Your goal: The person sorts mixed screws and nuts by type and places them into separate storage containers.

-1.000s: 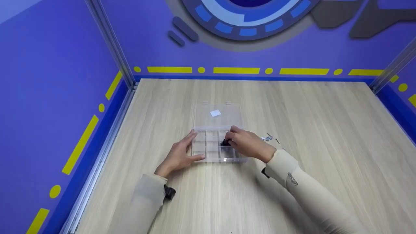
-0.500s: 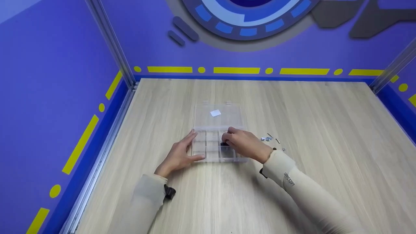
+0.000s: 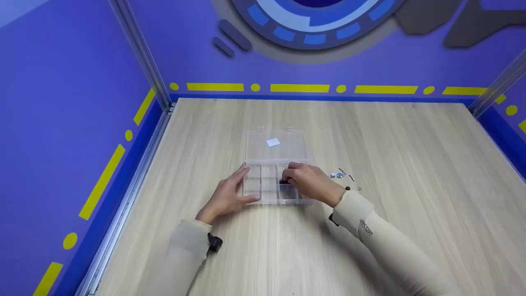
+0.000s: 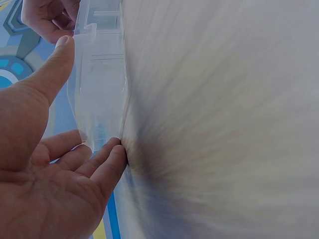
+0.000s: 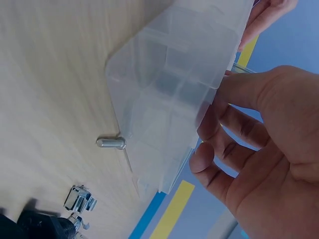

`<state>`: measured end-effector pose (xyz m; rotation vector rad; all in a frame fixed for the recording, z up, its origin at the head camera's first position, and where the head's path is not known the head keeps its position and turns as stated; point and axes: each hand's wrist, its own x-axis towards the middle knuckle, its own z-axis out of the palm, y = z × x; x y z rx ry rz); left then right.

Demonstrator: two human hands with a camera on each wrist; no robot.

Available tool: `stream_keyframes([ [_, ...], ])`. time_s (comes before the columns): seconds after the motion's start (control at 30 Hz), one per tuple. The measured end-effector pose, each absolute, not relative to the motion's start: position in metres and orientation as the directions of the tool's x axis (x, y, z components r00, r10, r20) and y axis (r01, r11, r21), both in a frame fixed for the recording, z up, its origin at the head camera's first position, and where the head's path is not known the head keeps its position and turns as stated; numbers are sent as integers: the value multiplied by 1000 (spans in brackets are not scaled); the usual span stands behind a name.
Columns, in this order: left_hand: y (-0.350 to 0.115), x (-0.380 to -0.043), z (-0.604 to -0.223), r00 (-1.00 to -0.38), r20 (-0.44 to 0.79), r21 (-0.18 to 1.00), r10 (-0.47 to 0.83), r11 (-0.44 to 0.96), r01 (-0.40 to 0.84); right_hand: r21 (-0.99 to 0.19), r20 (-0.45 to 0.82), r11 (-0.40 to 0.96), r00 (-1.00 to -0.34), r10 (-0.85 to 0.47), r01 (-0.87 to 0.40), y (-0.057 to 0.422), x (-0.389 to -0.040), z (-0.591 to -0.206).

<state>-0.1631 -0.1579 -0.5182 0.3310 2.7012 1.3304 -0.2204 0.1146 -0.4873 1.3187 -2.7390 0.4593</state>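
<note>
A clear plastic compartment box point(image 3: 269, 187) lies on the wooden table with its lid point(image 3: 259, 148) folded back away from me. My left hand point(image 3: 228, 195) steadies the box's left end, thumb along the front edge and fingers straight against the side, as the left wrist view also shows. My right hand point(image 3: 310, 181) reaches over the right half with bent fingers. Its fingertips pinch a small black part point(image 3: 283, 182) low in a right-hand compartment. In the right wrist view the thumb and index tips of the right hand point(image 5: 269, 129) are partly hidden behind the translucent wall.
Right of the box lie shiny nuts point(image 3: 339, 175), small metal screws point(image 3: 351, 177) and a black piece point(image 3: 347, 188) beside the right sleeve. A rounded metal pin point(image 5: 110, 143) shows close to the box. A white label point(image 3: 273, 142) is on the lid. Blue walls border the table.
My right hand has shifted slightly left and lower over the compartment, and less of the black part shows. The left hand and the box have stayed in place.
</note>
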Motion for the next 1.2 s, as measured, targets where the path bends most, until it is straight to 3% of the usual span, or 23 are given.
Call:
stream_keyframes([
  [0.53, -154, -165, -517, -969, -11, 785, 246, 603, 144, -303, 240, 600, -668, -704, -741, 153, -227, -470],
  [0.83, -155, -165, -516, -973, -21, 775, 232, 619, 131, -321, 263, 666, -739, -620, -674, 209, -238, -467],
  [1.2, -156, -164, -518, -970, -15, 781, 241, 609, 139, -332, 188, 775, -843, -504, -538, 251, -240, -478],
])
